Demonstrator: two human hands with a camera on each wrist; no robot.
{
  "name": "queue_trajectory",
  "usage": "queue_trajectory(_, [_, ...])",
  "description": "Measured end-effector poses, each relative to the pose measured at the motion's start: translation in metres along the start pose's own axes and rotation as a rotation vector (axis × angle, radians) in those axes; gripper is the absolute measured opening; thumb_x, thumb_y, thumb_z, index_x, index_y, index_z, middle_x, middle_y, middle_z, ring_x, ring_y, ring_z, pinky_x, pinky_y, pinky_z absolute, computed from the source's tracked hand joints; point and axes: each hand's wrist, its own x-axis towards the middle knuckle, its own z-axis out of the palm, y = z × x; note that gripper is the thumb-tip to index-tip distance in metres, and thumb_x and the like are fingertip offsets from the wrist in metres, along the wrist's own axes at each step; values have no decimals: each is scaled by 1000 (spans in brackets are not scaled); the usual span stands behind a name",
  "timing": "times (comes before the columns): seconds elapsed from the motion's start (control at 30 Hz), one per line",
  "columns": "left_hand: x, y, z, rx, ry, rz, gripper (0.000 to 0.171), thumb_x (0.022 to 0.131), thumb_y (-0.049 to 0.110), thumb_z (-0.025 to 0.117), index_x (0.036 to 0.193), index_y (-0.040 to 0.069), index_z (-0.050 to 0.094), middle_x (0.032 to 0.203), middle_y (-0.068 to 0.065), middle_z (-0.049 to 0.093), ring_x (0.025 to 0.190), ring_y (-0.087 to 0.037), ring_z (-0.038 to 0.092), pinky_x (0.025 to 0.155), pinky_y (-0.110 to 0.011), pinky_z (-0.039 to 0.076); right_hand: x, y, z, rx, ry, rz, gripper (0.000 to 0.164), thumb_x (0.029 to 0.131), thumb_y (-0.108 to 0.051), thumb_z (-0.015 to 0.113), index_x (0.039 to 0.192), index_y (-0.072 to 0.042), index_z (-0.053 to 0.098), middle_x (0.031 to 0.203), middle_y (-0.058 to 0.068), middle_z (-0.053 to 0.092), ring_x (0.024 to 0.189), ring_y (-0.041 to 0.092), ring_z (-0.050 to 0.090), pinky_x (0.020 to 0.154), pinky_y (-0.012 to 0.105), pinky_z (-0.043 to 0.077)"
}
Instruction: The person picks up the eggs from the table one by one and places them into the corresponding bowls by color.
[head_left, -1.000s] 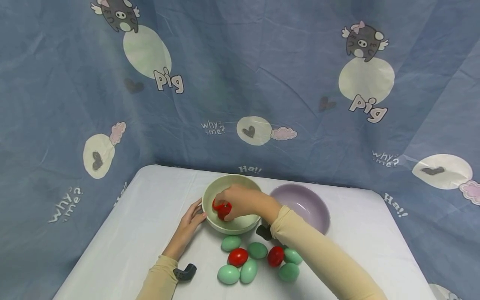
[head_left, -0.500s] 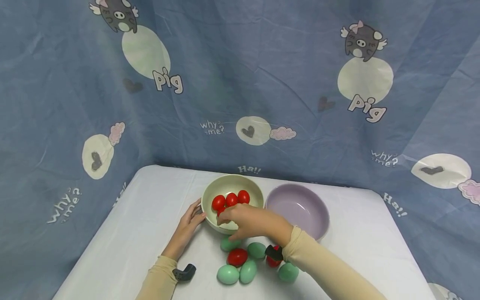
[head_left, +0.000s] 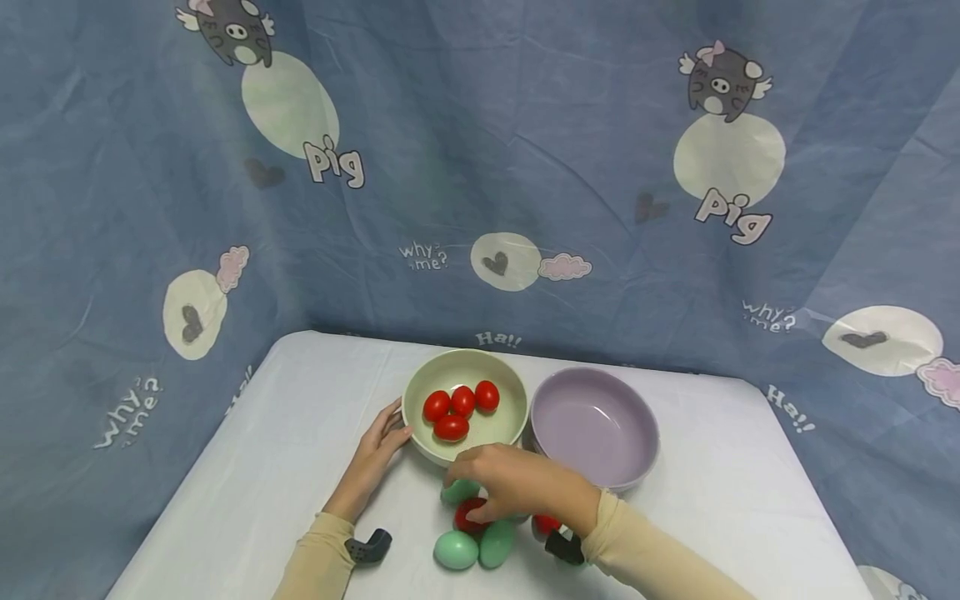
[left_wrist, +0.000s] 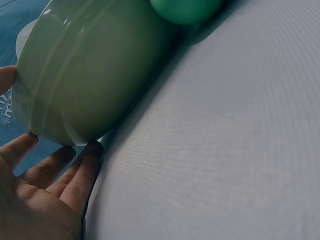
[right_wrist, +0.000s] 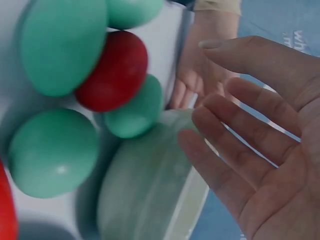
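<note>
Several red eggs (head_left: 451, 428) lie together in the pale green bowl (head_left: 495, 432). Against that bowl's left side rests my left hand (head_left: 375, 448); its fingertips touch the outer wall in the left wrist view. My right hand (head_left: 517, 482), fingers spread and holding nothing, hovers over the eggs in front of the bowl. Beneath its thumb, a red egg (head_left: 467, 517) is partly covered. Around it lie green eggs (head_left: 456, 550), one of them close to the bowl. The right wrist view shows the red egg (right_wrist: 115, 72) between green ones, apart from the fingers.
A purple bowl (head_left: 600, 433) stands to the right of the green one, nothing visible inside it. Another red egg (head_left: 546, 524) lies partly hidden by the right wrist. White cloth (head_left: 735, 475) covers the table; a blue printed curtain (head_left: 480, 167) hangs behind.
My right hand has let go of a red egg inside the green bowl, then moved out toward the eggs at the front. The left hand has stayed at the bowl.
</note>
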Motion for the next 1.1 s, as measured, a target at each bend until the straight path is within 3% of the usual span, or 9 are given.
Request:
queue_trajectory(0.4, [1, 0, 0, -12, 1, -1, 64, 104, 42, 60, 160, 25, 35, 163, -10, 44, 152, -30, 42, 123, -48, 39, -3, 4, 28, -36, -66, 73, 38, 79, -23, 90, 115, -24, 76, 107, -11, 75, 87, -4, 59, 78, 8, 50])
queue_trajectory(0.77, [2, -1, -1, -19, 0, 17, 62, 105, 38, 60, 160, 24, 36, 161, -11, 46, 149, -30, 46, 121, -45, 42, -4, 1, 45, -139, -72, 64, 39, 77, -23, 91, 113, -26, 76, 102, -12, 73, 86, -4, 60, 74, 9, 50])
queue_trajectory(1.1, [1, -1, -1, -22, 6, 0, 63, 104, 39, 61, 160, 25, 36, 162, -12, 46, 150, -31, 45, 123, -49, 39, -5, 2, 54, -183, -24, 12, 38, 77, -24, 91, 111, -25, 75, 100, -13, 73, 84, -5, 61, 71, 9, 48])
